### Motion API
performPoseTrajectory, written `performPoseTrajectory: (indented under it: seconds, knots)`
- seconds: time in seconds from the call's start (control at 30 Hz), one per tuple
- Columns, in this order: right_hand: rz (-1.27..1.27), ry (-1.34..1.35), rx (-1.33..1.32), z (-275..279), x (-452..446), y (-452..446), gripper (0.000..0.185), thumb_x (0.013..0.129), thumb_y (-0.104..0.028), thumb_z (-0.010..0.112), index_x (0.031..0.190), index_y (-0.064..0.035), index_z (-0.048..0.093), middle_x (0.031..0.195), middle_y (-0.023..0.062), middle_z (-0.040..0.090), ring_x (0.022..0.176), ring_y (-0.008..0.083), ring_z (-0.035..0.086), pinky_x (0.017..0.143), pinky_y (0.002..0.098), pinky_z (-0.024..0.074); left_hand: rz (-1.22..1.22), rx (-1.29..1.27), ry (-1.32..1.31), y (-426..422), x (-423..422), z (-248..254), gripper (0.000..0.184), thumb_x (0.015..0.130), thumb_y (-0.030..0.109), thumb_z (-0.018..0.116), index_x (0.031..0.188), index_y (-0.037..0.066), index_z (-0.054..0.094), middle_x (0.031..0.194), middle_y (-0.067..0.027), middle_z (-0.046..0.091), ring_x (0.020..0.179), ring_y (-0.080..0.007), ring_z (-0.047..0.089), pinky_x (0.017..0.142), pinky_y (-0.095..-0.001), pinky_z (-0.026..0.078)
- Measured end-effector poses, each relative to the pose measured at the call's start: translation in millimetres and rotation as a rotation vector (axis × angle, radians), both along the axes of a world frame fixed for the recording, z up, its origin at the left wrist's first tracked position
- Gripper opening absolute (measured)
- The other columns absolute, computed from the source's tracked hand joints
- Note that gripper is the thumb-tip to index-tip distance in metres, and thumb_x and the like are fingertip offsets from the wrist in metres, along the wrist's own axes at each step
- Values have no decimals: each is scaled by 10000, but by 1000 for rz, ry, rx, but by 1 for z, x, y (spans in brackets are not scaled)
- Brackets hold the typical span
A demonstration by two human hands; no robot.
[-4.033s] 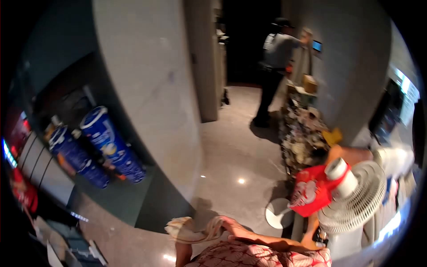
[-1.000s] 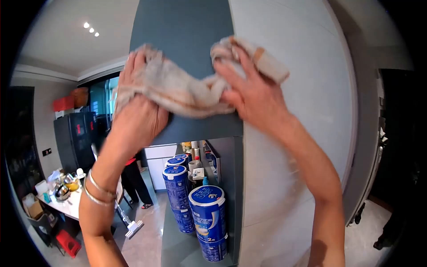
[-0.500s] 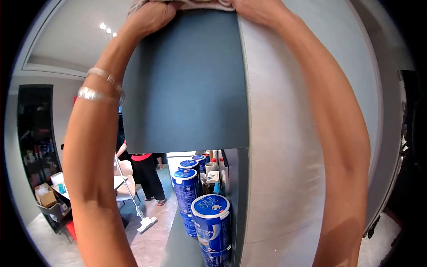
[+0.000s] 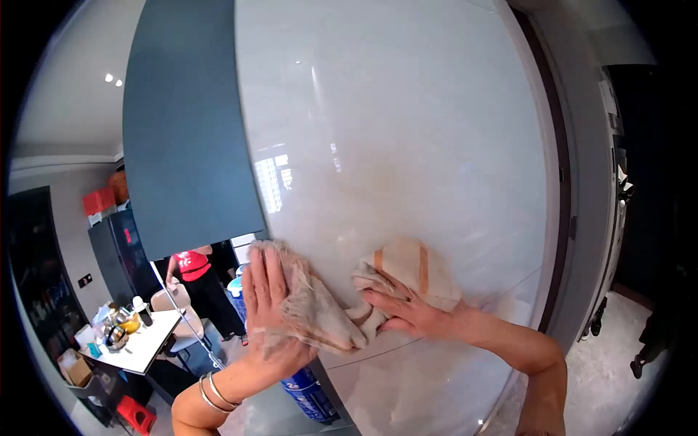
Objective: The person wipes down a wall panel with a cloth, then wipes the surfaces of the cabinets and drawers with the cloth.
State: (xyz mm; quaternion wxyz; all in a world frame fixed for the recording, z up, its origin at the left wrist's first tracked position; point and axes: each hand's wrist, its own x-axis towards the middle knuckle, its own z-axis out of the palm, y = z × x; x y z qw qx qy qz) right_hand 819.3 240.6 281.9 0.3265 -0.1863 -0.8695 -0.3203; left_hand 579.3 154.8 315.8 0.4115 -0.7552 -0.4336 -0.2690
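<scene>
A beige cloth (image 4: pixel 331 316) with orange stripes and a frayed edge is spread between my hands against the glossy pale wall panel (image 4: pixel 392 131). My left hand (image 4: pixel 269 312), with bangles at its wrist, holds the cloth's left end by the dark cabinet's lower corner, its fingers fairly straight and pointing up. Farther right, my right hand (image 4: pixel 407 312) presses a bunched part of the same cloth to the panel with bent fingers. The dark blue-grey cabinet side (image 4: pixel 193 123) stands left of the panel. Part of the cloth is hidden under both hands.
Blue tubs (image 4: pixel 309 396) stand below my left hand. Beyond, a person in a red top (image 4: pixel 193 265) is near a long mop handle (image 4: pixel 171 294). A white table (image 4: pixel 142 352) holds bowls and bottles; a red stool (image 4: pixel 136 416) is below it. A door frame (image 4: pixel 556 167) borders the panel.
Both hands have come down with the cloth from the cabinet's upper part to the lower panel. The view has shifted right, and more of the pale panel shows.
</scene>
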Motion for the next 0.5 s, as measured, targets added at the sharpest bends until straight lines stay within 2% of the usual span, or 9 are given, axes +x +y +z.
performPoseTrajectory:
  seconds: [0.07,0.17,0.23,0.27,0.33,0.4,0.43,0.5]
  knots:
    - [-58,25,-10,0,11,-8,675,695,-384,667,1312,-235,438,1443,38,295,1309,343,277,1025,536,273,185,87,83,3,9,15,842,664,358,637,1322,-60,318,1397,-320,160,1304,-500,107,1061,-534,102]
    - [-150,207,213,41,17,-6,644,707,-363,663,1302,-242,447,1428,31,318,1271,360,327,967,502,365,93,219,28,17,27,59,735,713,339,617,1298,-39,379,1388,-290,230,1305,-452,181,1069,-500,138]
    - [-3,271,295,79,20,4,532,751,-345,642,1236,-170,512,1397,109,350,1222,312,410,985,464,360,117,382,84,31,34,89,718,747,356,583,1316,-24,366,1390,-284,232,1307,-437,192,1073,-487,143]
    - [-1,274,300,97,21,9,532,751,-345,642,1236,-170,512,1397,109,350,1222,312,410,985,464,360,93,480,98,42,33,106,699,774,366,549,1328,-13,355,1400,-256,237,1320,-417,183,1078,-477,138]
    - [-14,370,459,135,22,19,523,748,-338,640,1226,-163,522,1368,122,381,1206,345,409,963,468,375,130,569,91,56,35,146,686,794,386,514,1333,-7,353,1418,-224,234,1330,-393,176,1087,-454,122]
    - [-36,467,495,173,24,25,475,779,-318,611,1219,-163,524,1348,138,400,1158,395,418,944,473,381,284,708,86,72,33,185,677,823,408,459,1341,-11,339,1436,-201,217,1333,-376,178,1092,-434,108]
    - [-67,472,499,190,23,28,475,779,-318,611,1219,-163,524,1348,138,400,1158,395,418,944,473,381,387,705,135,68,34,203,602,854,392,410,1322,14,388,1432,-203,236,1328,-366,187,1092,-427,107]
    - [-75,559,548,217,20,31,450,810,-354,565,1216,-179,479,1393,154,335,1177,487,361,938,510,380,237,774,36,87,26,239,511,867,368,393,1243,35,488,1368,-219,348,1311,-357,232,1088,-442,118]
